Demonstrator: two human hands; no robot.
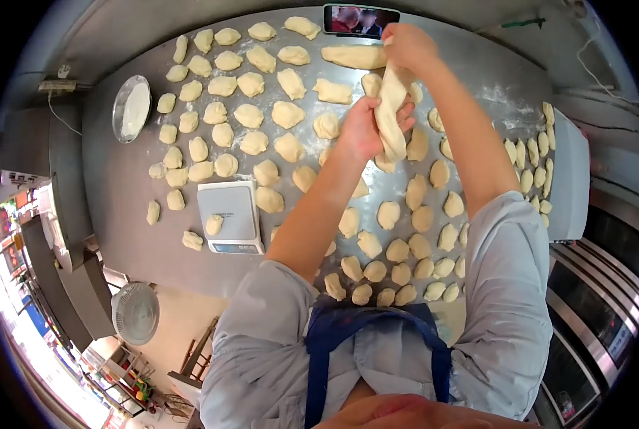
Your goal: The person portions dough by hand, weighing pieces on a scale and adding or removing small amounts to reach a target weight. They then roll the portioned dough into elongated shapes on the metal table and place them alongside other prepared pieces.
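A long, twisted strip of dough (390,107) hangs between my two hands above the metal table. My right hand (409,48) is closed around its far end, near the phone. Lower down, my left hand (366,129) cradles the strip from behind, thumb on the near side and fingertips showing past its right edge. Beside my right hand, another long piece of dough (353,56) lies on the table. Many small dough pieces (288,114) are spread in rows around and below my hands, some hidden by my forearms.
A digital scale (230,207) bearing one dough piece (214,224) stands at left. A bowl of flour (133,109) sits at the far left edge. A phone (361,21) is propped at the back. Thin dough pieces (533,152) lie beside a pale box (569,179) on the right.
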